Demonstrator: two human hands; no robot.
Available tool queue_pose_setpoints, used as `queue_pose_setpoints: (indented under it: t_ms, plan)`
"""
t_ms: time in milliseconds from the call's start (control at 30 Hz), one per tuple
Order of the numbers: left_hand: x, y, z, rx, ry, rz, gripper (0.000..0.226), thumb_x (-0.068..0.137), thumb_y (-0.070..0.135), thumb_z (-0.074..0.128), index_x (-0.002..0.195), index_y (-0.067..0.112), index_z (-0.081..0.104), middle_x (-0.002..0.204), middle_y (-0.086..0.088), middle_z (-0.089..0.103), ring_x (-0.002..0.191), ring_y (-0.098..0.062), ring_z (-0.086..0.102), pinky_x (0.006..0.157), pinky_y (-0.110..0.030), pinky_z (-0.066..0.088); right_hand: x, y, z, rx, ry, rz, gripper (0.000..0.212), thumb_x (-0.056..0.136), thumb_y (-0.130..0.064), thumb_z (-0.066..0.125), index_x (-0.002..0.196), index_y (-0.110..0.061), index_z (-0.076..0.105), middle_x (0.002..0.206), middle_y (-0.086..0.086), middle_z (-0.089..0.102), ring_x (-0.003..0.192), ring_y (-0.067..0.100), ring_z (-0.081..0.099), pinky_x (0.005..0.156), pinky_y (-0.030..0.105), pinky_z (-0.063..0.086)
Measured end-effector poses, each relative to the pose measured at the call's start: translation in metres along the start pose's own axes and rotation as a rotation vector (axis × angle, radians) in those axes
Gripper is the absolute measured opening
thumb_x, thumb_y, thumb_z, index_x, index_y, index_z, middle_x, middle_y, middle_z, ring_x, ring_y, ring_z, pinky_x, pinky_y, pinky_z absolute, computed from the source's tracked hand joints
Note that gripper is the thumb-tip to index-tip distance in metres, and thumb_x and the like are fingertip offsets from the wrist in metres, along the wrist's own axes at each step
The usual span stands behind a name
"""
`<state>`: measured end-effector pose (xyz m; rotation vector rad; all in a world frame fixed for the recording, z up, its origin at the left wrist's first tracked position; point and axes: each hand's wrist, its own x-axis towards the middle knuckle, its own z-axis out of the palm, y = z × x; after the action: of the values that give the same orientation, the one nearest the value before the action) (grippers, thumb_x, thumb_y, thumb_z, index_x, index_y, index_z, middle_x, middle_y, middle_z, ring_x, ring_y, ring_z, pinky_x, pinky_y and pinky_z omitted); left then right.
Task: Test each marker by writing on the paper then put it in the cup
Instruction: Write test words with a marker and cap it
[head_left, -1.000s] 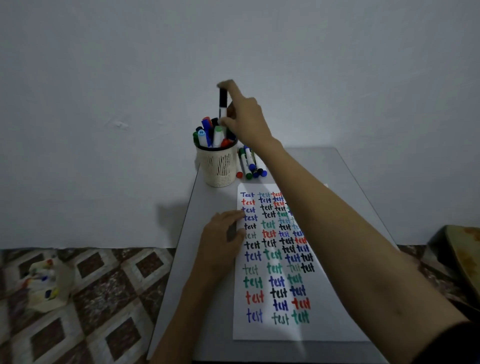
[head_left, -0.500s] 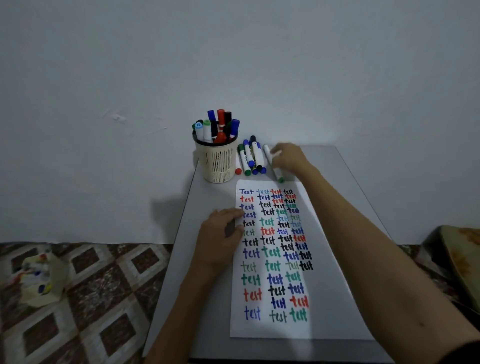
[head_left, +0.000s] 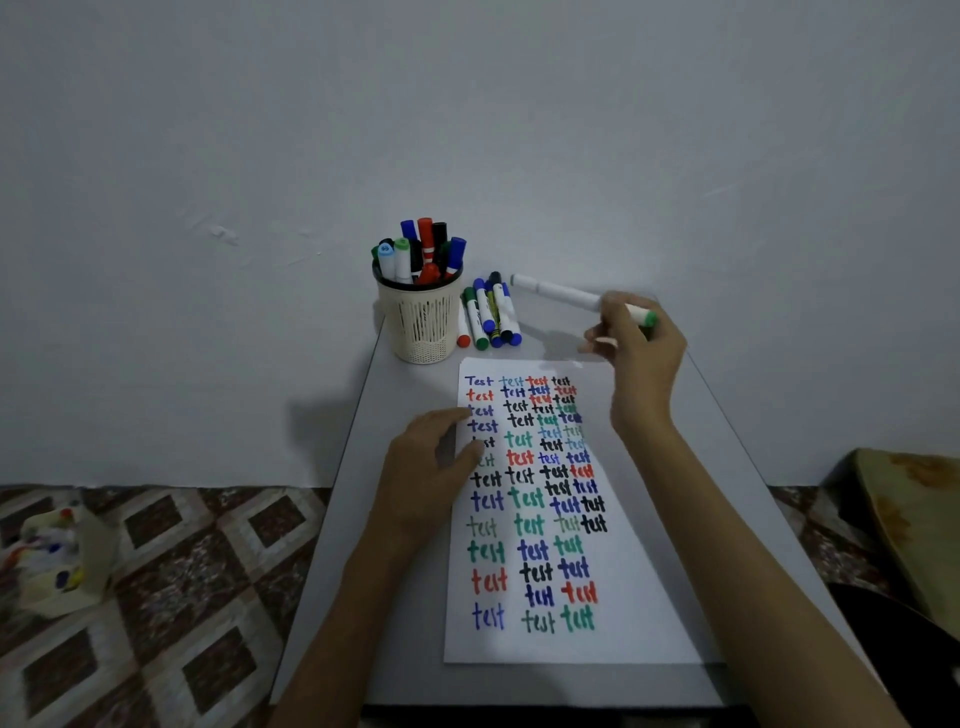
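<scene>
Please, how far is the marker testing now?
Done: many markers stand in the cup, and rows of "test" fill the paper. In hand: the right hand holds a green-ended marker, the left hand rests on the paper. Left: several markers lie beside the cup.

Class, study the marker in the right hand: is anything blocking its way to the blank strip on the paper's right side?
Nothing visible does. The right hand holds the green-ended marker beyond the top right corner of the paper; the left hand rests on its left edge, clear of that strip.
</scene>
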<state>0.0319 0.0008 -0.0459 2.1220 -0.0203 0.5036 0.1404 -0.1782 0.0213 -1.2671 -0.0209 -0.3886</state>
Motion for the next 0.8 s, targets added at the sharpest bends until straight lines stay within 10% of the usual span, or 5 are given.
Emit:
queue_pose_setpoints:
  t_ms: [200, 400, 800]
  plan:
    - [-0.003, 0.012, -0.001, -0.067, -0.042, 0.14, 0.062, 0.083, 0.042, 0.063, 0.136, 0.027, 0.036, 0.129, 0.016, 0.045, 0.114, 0.009, 0.046, 0.088, -0.007, 0.041, -0.074, -0.013, -0.039, 0.068, -0.295, 0.138, 0.018, 0.094, -0.02, 0.052, 0.092, -0.003, 0.056, 0.061, 0.008, 0.06, 0.049, 0.02, 0.058, 0.046, 0.026, 0.053]
    - [-0.013, 0.016, 0.003, 0.16, -0.124, 0.37, 0.043, 0.089, 0.038, 0.041, 0.115, 0.008, 0.058, 0.101, -0.009, 0.064, 0.088, -0.019, 0.062, 0.076, -0.032, 0.053, -0.095, -0.004, -0.042, 0.154, -0.455, 0.236, 0.016, 0.093, -0.021, 0.055, 0.088, -0.006, 0.055, 0.062, 0.013, 0.061, 0.046, 0.02, 0.057, 0.041, 0.024, 0.048]
    - [-0.02, 0.022, 0.004, 0.131, -0.283, 0.397, 0.021, 0.094, 0.049, 0.028, 0.102, 0.037, 0.043, 0.064, 0.007, 0.059, 0.054, -0.005, 0.06, 0.05, -0.017, 0.048, -0.092, 0.008, -0.038, 0.081, -0.656, 0.307, 0.017, 0.09, -0.01, 0.062, 0.076, -0.004, 0.054, 0.055, 0.014, 0.056, 0.035, 0.015, 0.048, 0.036, 0.022, 0.032]
